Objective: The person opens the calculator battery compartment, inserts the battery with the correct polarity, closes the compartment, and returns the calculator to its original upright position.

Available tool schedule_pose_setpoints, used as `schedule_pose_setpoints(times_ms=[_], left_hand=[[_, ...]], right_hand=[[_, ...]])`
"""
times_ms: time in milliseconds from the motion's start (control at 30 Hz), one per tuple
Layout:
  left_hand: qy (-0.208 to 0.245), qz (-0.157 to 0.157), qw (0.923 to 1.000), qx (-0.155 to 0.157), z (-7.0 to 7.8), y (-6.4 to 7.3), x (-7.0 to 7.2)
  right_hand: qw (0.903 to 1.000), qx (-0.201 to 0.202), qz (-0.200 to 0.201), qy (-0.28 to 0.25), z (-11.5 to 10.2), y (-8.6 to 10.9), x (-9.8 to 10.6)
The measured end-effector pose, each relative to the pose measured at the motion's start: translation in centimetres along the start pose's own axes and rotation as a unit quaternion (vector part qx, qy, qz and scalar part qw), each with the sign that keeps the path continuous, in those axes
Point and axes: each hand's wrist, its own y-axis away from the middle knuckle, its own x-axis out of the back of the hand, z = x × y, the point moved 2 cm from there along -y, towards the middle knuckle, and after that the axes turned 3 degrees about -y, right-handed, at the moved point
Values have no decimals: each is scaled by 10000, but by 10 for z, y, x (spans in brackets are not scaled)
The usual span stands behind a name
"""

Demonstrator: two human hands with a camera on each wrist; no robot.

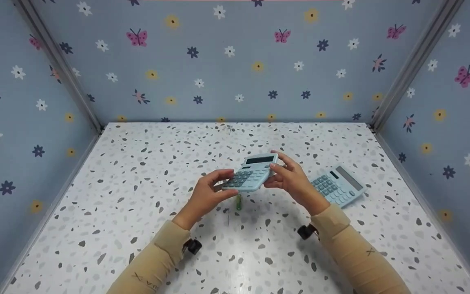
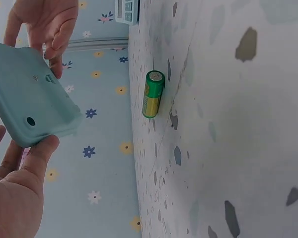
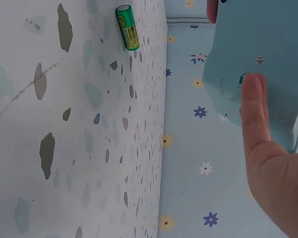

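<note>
A light blue calculator [image 1: 251, 173] is held up above the table, tilted, its keys and dark display facing the head camera. My left hand [image 1: 209, 188] grips its lower left end between thumb and fingers. At the upper right side my right hand [image 1: 294, 177] holds it, thumb on the front edge. Fingertips of that hand press the back near a small slot in the right wrist view. The underside of the calculator [image 2: 32, 91] shows in the left wrist view, with a dark round foot at one corner. Below it on the table is a green and yellow battery [image 2: 153, 94].
A second light blue calculator [image 1: 339, 185] lies face up on the right, partly hidden behind my right wrist. The speckled white table [image 1: 157, 151] is bounded by flowered blue panels [image 1: 235, 81] at the back and both sides.
</note>
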Motion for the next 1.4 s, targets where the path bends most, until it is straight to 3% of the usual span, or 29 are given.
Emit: schedule_pose_setpoints(times_ms=[200,533,767,1000,1133,1400], left_hand=[[-204,17,9998,-83,0,0,-1],[-179,7,9998,-43,-1,-1,0],[347,83,9964,763,-7,-4,3],[889,-348,9843,1484,-7,-7,2],[1066,-496,9805,1572,-7,-6,1],[1128,-348,9815,1508,-4,-5,3]], right_hand=[[9983,-184,473,-275,-1,-1,-4],[9950,-257,630,-730,-2,-3,-5],[9946,-440,566,-745,2,-4,-2],[9948,-507,490,-730,5,-6,-5],[9942,-598,486,-747,10,-8,-7],[9936,-654,546,-742,12,-10,-11]])
